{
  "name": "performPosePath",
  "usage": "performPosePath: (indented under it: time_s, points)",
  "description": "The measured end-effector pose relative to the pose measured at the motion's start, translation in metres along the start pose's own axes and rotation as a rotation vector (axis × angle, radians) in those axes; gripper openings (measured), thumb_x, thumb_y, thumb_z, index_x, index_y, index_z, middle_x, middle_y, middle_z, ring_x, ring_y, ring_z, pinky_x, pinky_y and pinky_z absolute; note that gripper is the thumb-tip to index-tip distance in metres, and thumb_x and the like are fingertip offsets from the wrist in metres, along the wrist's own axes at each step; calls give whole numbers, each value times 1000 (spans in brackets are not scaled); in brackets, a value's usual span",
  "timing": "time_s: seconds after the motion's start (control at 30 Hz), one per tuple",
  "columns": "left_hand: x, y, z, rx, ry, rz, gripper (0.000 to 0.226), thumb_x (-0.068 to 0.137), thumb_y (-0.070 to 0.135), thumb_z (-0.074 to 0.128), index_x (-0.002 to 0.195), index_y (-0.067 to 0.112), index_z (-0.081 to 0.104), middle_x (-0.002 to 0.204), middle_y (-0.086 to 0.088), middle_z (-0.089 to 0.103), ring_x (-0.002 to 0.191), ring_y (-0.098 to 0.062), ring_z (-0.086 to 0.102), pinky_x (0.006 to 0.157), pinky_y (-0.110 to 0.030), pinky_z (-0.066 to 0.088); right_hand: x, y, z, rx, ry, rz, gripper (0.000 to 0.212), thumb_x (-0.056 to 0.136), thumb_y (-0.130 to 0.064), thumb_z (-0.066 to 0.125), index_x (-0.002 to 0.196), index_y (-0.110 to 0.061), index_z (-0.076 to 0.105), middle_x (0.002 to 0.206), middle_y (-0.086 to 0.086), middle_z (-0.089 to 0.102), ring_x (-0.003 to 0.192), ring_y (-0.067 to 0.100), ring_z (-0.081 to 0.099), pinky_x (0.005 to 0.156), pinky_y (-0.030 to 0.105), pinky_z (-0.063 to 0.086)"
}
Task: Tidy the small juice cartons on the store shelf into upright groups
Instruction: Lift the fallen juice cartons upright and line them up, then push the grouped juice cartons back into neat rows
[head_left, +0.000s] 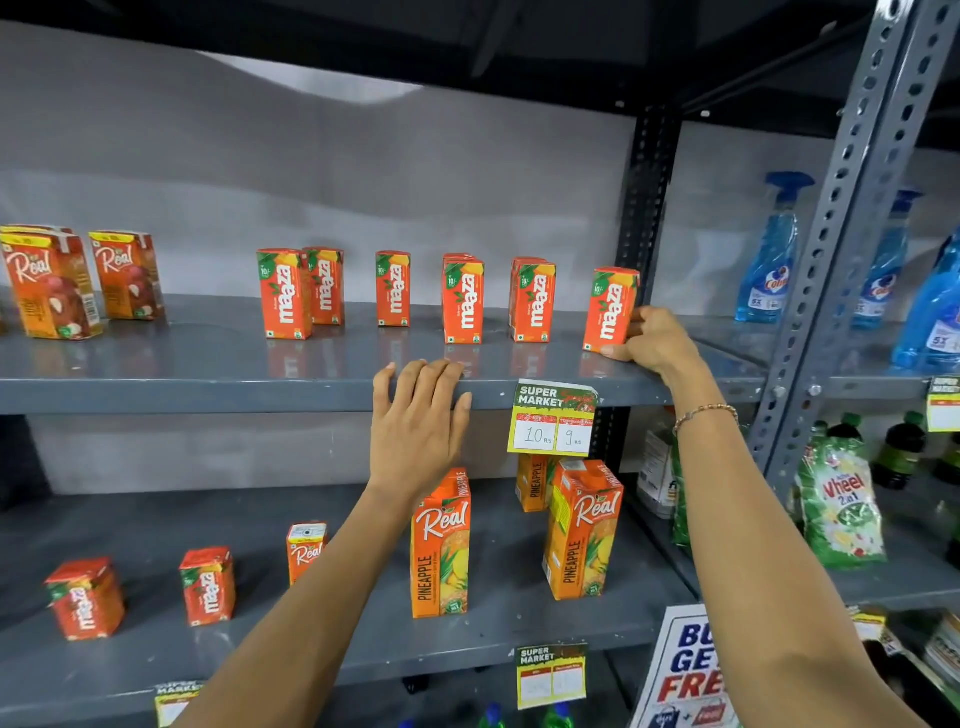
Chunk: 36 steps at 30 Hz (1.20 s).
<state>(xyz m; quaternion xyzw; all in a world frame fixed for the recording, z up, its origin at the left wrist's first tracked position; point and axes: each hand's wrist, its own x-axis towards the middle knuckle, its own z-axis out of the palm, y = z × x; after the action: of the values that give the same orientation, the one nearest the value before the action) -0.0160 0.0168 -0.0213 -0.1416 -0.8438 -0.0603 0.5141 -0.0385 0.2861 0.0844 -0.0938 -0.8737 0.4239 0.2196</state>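
Several small orange Maaza cartons stand upright along the upper grey shelf (208, 384): a pair (284, 293), a single one (393, 288), and two short rows (463, 301) (534, 301). The rightmost Maaza carton (609, 310) leans slightly, and my right hand (655, 338) grips its right side with the thumb at its base. My left hand (421, 421) rests flat on the shelf's front edge, fingers together, holding nothing. Two more Maaza cartons (85, 597) (208, 584) stand apart on the lower shelf.
Real cartons (49, 283) stand at the upper left. Tall Real pineapple cartons (441, 551) (582, 530) and a small Real carton (306, 551) occupy the lower shelf. A price tag (553, 418) hangs from the shelf edge. Blue spray bottles (769, 260) and a slotted post (841, 234) are on the right.
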Motion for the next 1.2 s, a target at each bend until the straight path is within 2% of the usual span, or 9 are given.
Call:
performPosePath:
  time_s: [0.13, 0.2, 0.37, 0.53, 0.63, 0.8, 0.97, 1.1, 1.2]
  points:
    - [-3, -16, -8, 33, -41, 27, 48, 94, 39, 37, 124, 9, 59, 121, -8, 65, 114, -27, 61, 108, -42, 34, -9, -2, 5, 50, 83, -11, 50, 72, -13, 78, 118, -7, 57, 122, 12, 64, 112, 27, 60, 96, 40, 45]
    - [-8, -32, -12, 51, -30, 28, 48, 94, 38, 36, 123, 8, 60, 122, -10, 65, 116, -29, 60, 109, -43, 34, -17, -6, 8, 103, 75, -15, 47, 71, -10, 78, 114, -9, 59, 119, 10, 65, 109, 25, 61, 95, 37, 46]
    - [-15, -92, -28, 52, 38, -55, 43, 96, 35, 35, 118, 9, 61, 120, -10, 63, 117, -29, 57, 111, -42, 25, -52, -45, 43, 174, -90, -101, 45, 70, -7, 77, 111, -10, 61, 110, 6, 70, 103, 22, 64, 95, 45, 49]
    - [-24, -168, -52, 69, 47, -132, 43, 97, 36, 32, 114, 9, 60, 117, -10, 63, 114, -29, 56, 109, -42, 26, -79, -114, 109, 278, -242, -214, 40, 70, -1, 76, 105, -15, 61, 104, 0, 68, 93, 13, 64, 78, 25, 51]
    - [-31, -192, -58, 72, 32, -80, 43, 95, 39, 34, 111, 7, 60, 110, -10, 65, 105, -30, 60, 105, -39, 28, -82, -141, 148, 340, -268, -224, 40, 68, 5, 74, 103, -11, 63, 104, 6, 69, 100, 21, 64, 87, 32, 50]
    - [-35, -190, -57, 39, 33, -62, 40, 95, 36, 37, 108, 7, 61, 107, -10, 64, 101, -27, 58, 102, -39, 32, -67, -163, 195, 205, -248, -177, 41, 67, 8, 67, 105, -5, 64, 107, 10, 70, 102, 26, 65, 92, 43, 52]
    - [-36, -193, -55, 32, 29, -45, 43, 96, 39, 34, 109, 8, 61, 109, -8, 64, 102, -25, 59, 100, -38, 34, -46, -174, 207, 1, -123, -150, 41, 71, -2, 69, 112, -4, 62, 113, 13, 67, 103, 28, 63, 92, 40, 51]
    - [-35, -193, -52, 23, 41, -36, 43, 96, 39, 35, 109, 8, 61, 109, -8, 65, 102, -25, 59, 99, -39, 37, -39, -177, 208, -100, -115, -133, 40, 78, -10, 69, 116, -4, 58, 117, 14, 64, 106, 29, 61, 89, 34, 48]
    - [-36, -193, -52, 20, 52, -30, 43, 96, 39, 36, 109, 8, 63, 109, -8, 65, 102, -25, 60, 99, -40, 39, -39, -173, 207, -127, -137, -117, 39, 82, -16, 67, 118, -3, 58, 120, 15, 63, 108, 30, 61, 92, 35, 47]
